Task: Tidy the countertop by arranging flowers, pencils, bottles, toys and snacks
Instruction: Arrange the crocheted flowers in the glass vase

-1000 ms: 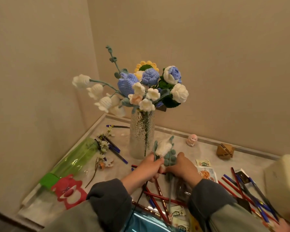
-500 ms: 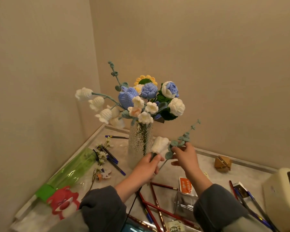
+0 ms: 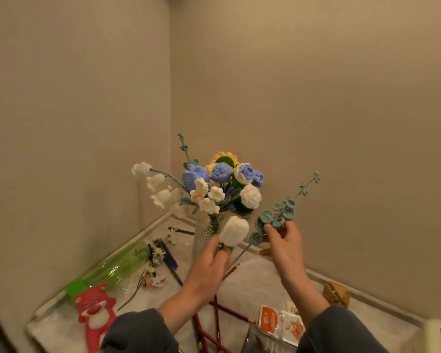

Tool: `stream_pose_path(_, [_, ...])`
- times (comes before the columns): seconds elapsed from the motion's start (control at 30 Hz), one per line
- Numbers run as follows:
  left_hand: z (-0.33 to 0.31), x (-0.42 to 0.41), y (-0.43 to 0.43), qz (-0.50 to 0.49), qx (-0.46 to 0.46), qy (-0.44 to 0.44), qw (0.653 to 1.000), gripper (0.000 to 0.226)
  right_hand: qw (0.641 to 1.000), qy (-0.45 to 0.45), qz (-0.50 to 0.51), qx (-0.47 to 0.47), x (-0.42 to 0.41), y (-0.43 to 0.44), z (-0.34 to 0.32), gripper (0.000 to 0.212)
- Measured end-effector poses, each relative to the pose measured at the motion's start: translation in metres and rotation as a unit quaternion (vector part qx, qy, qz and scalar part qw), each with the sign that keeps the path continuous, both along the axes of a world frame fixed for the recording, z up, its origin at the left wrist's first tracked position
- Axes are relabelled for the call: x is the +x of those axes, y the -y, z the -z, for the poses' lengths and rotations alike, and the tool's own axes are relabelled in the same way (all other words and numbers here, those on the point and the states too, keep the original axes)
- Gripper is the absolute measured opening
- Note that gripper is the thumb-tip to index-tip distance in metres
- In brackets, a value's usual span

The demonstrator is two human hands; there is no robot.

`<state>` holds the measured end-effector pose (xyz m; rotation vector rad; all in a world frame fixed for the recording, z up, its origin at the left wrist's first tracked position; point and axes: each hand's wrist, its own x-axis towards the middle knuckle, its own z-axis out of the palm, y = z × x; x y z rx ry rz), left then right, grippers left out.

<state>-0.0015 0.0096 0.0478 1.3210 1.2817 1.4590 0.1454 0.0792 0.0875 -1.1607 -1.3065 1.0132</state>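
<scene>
Left hand (image 3: 209, 266) pinched on white crocheted tulip (image 3: 234, 231); right hand (image 3: 284, 247) pinched on teal crocheted eucalyptus sprig (image 3: 278, 217). Risk: 2 stems snagging, tipping textured glass vase (image 3: 205, 231).

Vase (image 3: 206, 231) at desk (image 3: 245, 289) corner; bottle (image 3: 112, 270) left, pencils (image 3: 215, 324) in front, snack packet (image 3: 280, 324) right.

Left hand (image 3: 209, 261): risen from the countertop (image 3: 250, 289) to beside the vase (image 3: 204, 233), pinching the white flower (image 3: 233, 231) by its base.
Right hand (image 3: 283, 247): lifted up and rightward, away from the left hand.
Sprig (image 3: 278, 217): raised from low between the hands; now slants up to the right, apart from the white flower.
Pink toy: no longer visible.
</scene>
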Motion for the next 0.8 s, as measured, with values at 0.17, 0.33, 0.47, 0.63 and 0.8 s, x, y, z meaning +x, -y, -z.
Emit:
stream_pose_path(0.17, [-0.025, 0.015, 0.022, -0.055, 0.051, 0.054, 0.996, 0.015, 0.999, -0.006, -0.038, 0.031, 0.016, 0.0, -0.016, 0.012])
stream_pose_path(0.33, [-0.044, 0.023, 0.031, -0.175, 0.079, 0.041, 0.981, 0.02, 0.996, 0.005, -0.077, 0.054, 0.03, 0.004, -0.026, 0.008])
stream_pose_path(0.47, [-0.043, 0.026, 0.046, -0.208, 0.039, 0.061, 0.975, 0.024, 0.992, 0.005, -0.108, 0.057, 0.037, 0.008, -0.029, 0.009])
stream_pose_path(0.63, [-0.033, 0.035, 0.068, -0.231, -0.001, 0.092, 0.969, 0.034, 0.989, 0.001, -0.134, 0.064, 0.039, 0.012, -0.033, 0.014])
stream_pose_path(0.8, [-0.04, 0.047, 0.065, -0.265, 0.042, 0.033, 0.963, 0.038, 0.988, -0.004, -0.125, 0.092, 0.046, 0.001, -0.042, 0.015])
